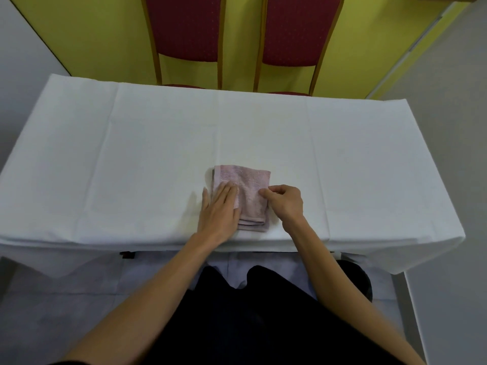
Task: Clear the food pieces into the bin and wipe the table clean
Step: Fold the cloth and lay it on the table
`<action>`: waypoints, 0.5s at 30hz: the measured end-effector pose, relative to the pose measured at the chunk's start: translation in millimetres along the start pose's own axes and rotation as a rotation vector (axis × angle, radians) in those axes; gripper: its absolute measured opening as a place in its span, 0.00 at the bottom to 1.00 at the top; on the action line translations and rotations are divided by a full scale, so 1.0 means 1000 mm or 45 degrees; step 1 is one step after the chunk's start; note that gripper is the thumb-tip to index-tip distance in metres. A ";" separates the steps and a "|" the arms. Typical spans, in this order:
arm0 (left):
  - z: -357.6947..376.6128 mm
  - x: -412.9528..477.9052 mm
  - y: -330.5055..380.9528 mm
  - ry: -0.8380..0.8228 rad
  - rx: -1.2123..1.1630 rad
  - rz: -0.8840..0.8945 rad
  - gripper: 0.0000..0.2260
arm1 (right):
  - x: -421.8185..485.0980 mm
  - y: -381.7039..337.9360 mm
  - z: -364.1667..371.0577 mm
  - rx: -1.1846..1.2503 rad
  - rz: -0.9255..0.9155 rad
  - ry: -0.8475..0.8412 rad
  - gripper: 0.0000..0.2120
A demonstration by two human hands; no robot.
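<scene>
A folded pink cloth [249, 191] lies on the table's white tablecloth [131, 154], near the front edge at the middle. My left hand [218, 209] rests flat on the cloth's left side, fingers extended and together. My right hand [283, 201] is at the cloth's right edge, with thumb and fingers pinched on the fabric. No food pieces and no bin show in this view.
Two red chairs with wooden frames [184, 30] [297, 30] stand behind the table's far edge against a yellow-green wall. My dark-clothed lap [250, 312] is below the front edge. Grey floor shows on the right.
</scene>
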State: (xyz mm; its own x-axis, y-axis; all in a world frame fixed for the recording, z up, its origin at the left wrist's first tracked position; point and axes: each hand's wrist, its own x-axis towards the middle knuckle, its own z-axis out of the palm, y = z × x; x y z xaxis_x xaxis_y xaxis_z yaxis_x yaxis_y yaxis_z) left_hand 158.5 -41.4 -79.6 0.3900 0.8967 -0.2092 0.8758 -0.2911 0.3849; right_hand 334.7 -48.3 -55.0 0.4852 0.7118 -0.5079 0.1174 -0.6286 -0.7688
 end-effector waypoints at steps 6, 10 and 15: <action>-0.003 -0.003 0.007 -0.027 0.099 -0.005 0.26 | -0.015 0.019 0.013 -0.408 -0.153 0.259 0.09; -0.007 0.002 0.016 0.061 0.074 -0.051 0.22 | -0.019 0.012 0.030 -0.582 -0.559 0.378 0.15; -0.003 0.013 0.015 0.118 0.087 0.006 0.24 | -0.017 0.020 0.049 -0.984 -0.802 0.089 0.22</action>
State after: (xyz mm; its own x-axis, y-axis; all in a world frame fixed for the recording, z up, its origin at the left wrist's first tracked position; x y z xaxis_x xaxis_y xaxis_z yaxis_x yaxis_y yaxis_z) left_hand 175.5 -33.2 -74.0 0.3692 0.9213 -0.1219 0.8925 -0.3149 0.3228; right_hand 286.3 -58.0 -80.8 0.1872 0.9810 -0.0517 0.8901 -0.1917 -0.4136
